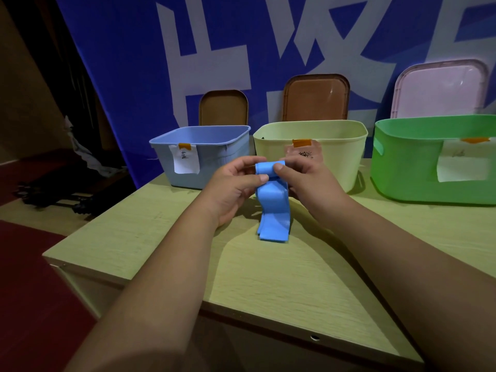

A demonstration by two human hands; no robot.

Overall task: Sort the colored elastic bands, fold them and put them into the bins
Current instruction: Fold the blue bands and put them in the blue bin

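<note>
A blue elastic band (273, 208) hangs above the middle of the table, its top end rolled over and its lower end touching the tabletop. My left hand (236, 189) pinches the rolled top from the left with thumb and fingers. From the right, my right hand (306, 181) pinches the same top end, thumb in front. Behind them stand three open bins: a blue bin (204, 157), a pale yellow bin (335, 151) and a green bin (418, 162), each with a paper label on its front.
The light wooden table (281, 277) ends at a left edge and a near edge. Two brown lids (223, 108) and a pink lid (440, 88) lean on a blue banner behind the bins. Dark clutter lies on the floor at the left.
</note>
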